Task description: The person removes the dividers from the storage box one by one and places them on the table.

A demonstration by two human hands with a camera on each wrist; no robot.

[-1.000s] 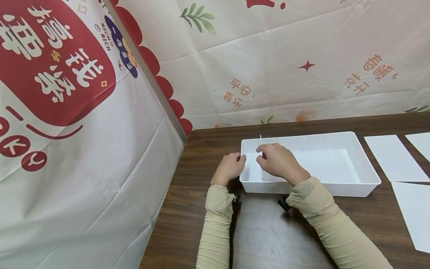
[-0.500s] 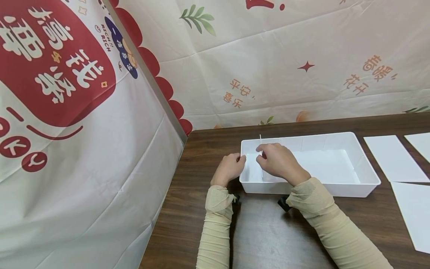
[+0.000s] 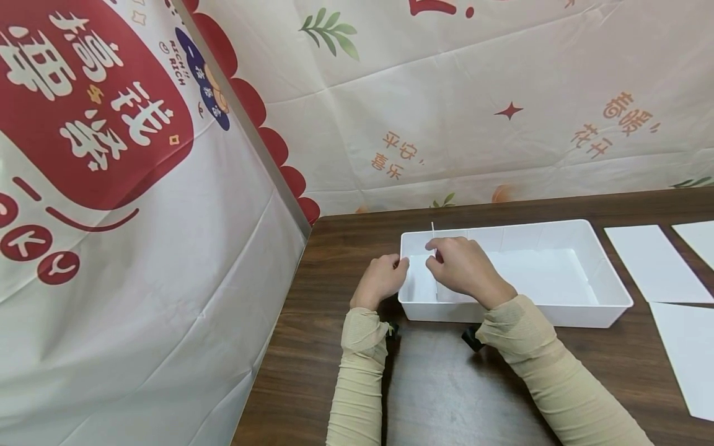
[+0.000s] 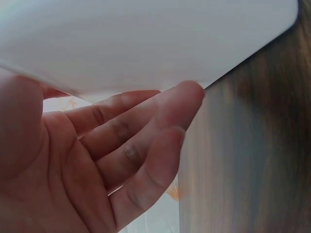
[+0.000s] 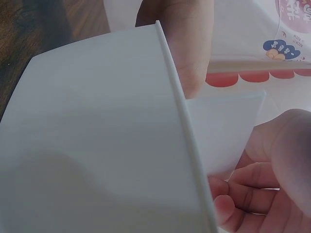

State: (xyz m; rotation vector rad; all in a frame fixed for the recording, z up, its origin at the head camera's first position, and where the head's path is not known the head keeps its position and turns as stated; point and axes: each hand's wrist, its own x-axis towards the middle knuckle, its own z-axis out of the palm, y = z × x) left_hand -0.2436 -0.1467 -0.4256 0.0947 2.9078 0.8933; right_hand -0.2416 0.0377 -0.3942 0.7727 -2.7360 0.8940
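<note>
A long white plastic box [image 3: 519, 314] stands on the table. My left hand [image 3: 380, 279] holds its left end, with the thumb over the rim and the fingers outside against the wall, as the left wrist view [image 4: 126, 141] shows. My right hand [image 3: 465, 266] is over the left part of the box and pinches a thin white divider panel [image 3: 433, 230]. That panel stands upright across the box, seen nearly edge-on. In the right wrist view the panel [image 5: 226, 128] rises past the box's rim, with my right fingers at its edge. Its lower part is partly hidden.
White rectangular sheets [image 3: 658, 263] lie on the brown wooden table [image 3: 312, 347] to the right of the box. A printed cloth [image 3: 446, 124] hangs behind the table, and another cloth [image 3: 167, 279] hangs at the left.
</note>
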